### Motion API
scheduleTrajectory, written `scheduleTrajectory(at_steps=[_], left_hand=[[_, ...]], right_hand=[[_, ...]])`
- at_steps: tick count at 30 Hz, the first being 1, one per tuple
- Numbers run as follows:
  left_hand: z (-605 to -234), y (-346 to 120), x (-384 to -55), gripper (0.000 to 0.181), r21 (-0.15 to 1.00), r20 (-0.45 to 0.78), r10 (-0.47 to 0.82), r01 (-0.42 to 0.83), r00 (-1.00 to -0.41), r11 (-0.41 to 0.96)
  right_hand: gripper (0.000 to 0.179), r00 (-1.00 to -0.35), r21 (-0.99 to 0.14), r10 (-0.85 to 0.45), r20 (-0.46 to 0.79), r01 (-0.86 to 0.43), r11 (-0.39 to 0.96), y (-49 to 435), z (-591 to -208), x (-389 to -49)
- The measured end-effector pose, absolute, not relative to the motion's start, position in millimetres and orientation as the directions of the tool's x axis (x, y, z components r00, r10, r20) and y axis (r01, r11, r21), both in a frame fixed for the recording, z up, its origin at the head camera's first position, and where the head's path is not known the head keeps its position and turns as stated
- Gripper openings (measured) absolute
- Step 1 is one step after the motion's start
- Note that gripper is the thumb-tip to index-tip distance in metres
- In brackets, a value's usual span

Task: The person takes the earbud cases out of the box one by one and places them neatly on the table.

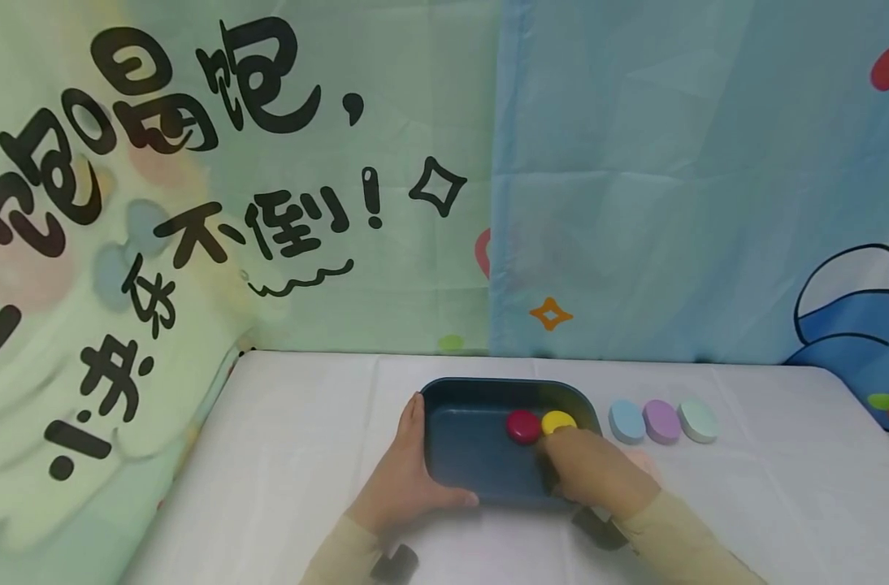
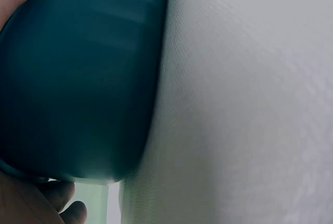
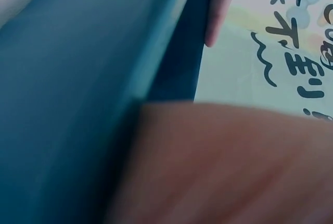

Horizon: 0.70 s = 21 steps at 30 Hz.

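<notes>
A dark teal rectangular tray (image 1: 466,471) with rounded corners sits on the white cloth. My left hand (image 1: 411,475) grips its left end, fingers at the side and thumb along the front; the left wrist view shows fingertips (image 2: 62,198) beyond the tray's wall. Inside the tray, a red disc (image 1: 523,426) and a yellow disc (image 1: 557,421) lie side by side. My right hand (image 1: 598,471) reaches over the front right rim into the tray, close to the yellow disc, fingers pointing down. Its fingertips are blurred and partly hidden, so I cannot tell whether they hold anything.
Right of the tray, a light blue disc (image 1: 626,422), a purple disc (image 1: 661,421) and a mint disc (image 1: 698,421) stand in a row. A pale pink disc (image 1: 643,463) is partly hidden behind my right hand. Printed cloth backdrops (image 1: 635,203) border the table.
</notes>
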<state>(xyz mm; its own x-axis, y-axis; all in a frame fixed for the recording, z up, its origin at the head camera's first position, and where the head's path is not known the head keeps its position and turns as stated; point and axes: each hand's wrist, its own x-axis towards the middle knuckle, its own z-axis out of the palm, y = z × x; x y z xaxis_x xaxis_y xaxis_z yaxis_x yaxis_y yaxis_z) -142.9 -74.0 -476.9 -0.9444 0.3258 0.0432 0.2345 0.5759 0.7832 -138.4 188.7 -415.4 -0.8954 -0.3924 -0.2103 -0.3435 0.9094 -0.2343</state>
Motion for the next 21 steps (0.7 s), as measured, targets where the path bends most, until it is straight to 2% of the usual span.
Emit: scheduleTrajectory(at_steps=[11,21], left_hand=[[-476.4,-74.6,-143.1,0.147,0.789,0.038,0.322,0.226,-0.946,0.571],[-476.5,-74.0,-143.2,0.147,0.795,0.037,0.327,0.226,-0.944,0.562]], right_hand=[[0.025,-0.890,-0.250,-0.424,-0.169,-0.377,0.892,191.4,-418.2,-140.2],[0.033,-0.891,-0.275,-0.405,-0.205,-0.344,0.898,191.6,-419.9,-141.9]])
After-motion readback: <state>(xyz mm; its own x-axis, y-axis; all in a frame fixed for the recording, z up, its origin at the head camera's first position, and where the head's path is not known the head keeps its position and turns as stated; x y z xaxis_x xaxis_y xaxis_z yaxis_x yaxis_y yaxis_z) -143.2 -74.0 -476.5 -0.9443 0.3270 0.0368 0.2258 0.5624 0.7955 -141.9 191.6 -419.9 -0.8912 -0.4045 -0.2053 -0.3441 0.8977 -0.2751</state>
